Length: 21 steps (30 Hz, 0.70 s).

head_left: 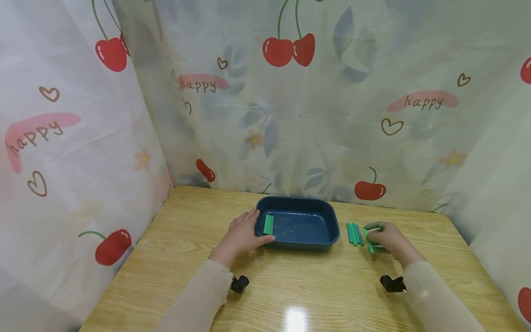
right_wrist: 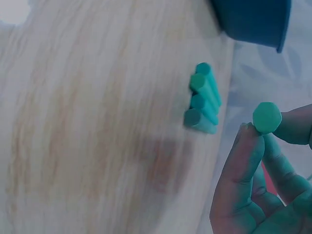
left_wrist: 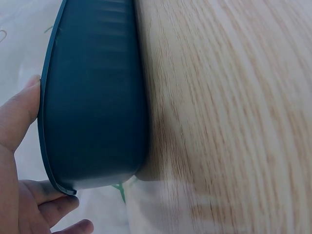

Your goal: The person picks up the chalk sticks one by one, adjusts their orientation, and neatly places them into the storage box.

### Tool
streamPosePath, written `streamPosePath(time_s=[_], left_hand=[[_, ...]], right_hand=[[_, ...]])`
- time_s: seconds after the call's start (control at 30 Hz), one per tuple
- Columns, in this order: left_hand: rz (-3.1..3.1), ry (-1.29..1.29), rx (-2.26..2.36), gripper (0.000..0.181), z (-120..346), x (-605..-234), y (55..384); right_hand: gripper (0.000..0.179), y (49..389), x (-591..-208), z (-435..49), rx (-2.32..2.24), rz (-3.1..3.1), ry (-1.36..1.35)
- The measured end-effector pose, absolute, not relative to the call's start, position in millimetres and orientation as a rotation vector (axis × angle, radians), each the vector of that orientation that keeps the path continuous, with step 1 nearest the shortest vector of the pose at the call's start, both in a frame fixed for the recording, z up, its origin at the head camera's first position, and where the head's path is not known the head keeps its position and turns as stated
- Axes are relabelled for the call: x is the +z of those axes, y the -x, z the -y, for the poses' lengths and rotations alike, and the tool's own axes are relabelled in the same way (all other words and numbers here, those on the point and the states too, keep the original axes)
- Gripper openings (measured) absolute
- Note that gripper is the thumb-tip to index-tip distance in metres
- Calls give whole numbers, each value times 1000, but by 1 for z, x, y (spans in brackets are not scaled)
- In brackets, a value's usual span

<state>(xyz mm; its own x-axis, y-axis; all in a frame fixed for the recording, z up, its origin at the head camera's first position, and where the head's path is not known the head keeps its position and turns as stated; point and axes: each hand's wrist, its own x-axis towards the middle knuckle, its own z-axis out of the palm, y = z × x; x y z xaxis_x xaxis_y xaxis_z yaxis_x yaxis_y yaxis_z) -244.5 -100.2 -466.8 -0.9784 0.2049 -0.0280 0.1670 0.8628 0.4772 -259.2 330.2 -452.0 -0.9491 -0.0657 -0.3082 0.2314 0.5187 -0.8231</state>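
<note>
Because my right fingers (right_wrist: 240,168) pinch the green stick (right_wrist: 267,117) only by their tips, it could twist loose; my left fingers (left_wrist: 58,209) grip the tray (head_left: 304,246).

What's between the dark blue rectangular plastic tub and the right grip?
Four slim green sticks, side by side on the light wood-grain table; head and right wrist views show them.

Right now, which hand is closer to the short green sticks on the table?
Right. The right hand is beside those sticks; the left hand is farther left, holding the dark blue rectangular tub.
</note>
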Motion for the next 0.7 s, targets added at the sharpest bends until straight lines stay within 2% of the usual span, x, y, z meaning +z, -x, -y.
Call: streamPosePath(time_s=[0.7], left_hand=[[-2958,-300,736,102,100,-465,245]], right_hand=[[56,252,-411,-312,-1543,-2423,-36]])
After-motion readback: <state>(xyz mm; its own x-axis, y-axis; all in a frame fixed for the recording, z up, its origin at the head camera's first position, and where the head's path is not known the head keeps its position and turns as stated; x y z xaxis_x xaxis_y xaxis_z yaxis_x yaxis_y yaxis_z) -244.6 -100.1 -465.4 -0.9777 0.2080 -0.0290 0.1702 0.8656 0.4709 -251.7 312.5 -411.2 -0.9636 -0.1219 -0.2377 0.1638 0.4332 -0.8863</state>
